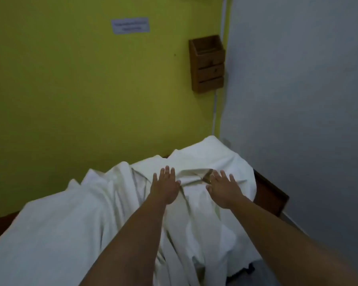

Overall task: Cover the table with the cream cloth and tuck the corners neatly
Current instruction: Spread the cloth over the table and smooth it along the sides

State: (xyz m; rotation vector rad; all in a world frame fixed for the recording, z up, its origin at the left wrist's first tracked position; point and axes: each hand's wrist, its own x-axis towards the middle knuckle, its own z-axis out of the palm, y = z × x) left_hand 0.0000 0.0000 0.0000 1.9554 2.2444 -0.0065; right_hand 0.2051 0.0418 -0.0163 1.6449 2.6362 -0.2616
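The cream cloth (56, 223) lies rumpled and bunched over a dark wooden table (270, 193), with thick folds running down the middle. Bare wood shows at the table's right edge and at its near left corner. My left hand (165, 185) lies flat on the cloth with fingers straight, pointing toward the far wall. My right hand (222, 189) lies flat beside it, fingers spread, just right of a raised crease in the cloth. Both arms reach forward over the table. Neither hand grips the fabric.
A yellow-green wall (81, 89) stands right behind the table, a grey wall (308, 100) to the right. A wooden wall box (207, 62) hangs near the corner, above a white cable (215, 112). A paper notice (130, 25) is stuck higher up.
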